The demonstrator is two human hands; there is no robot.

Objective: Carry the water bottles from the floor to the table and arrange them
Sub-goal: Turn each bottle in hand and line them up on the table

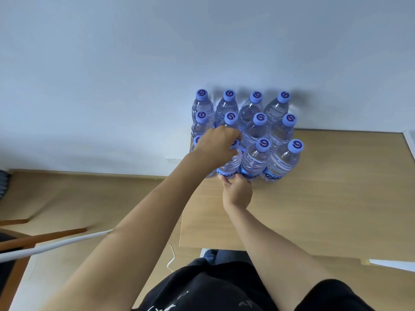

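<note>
Twelve water bottles with blue caps stand upright in a block at the back left corner of the wooden bench, close against the white wall. They make three rows of four, packed so tight that they touch each other.

The left hand reaches over the front row. Its fingers are curled round the top of the second bottle from the left in that row, and they hide most of its cap. The first bottle of the row is mostly hidden behind that hand and wrist.

The right hand is low on the bench, right in front of the same bottle. Its fingers are a little spread, and their tips touch the blue label at the bottom of the bottle.

Left of the bench is the wooden floor, with a white cable lying on it. A long white pole crosses the lower left.
</note>
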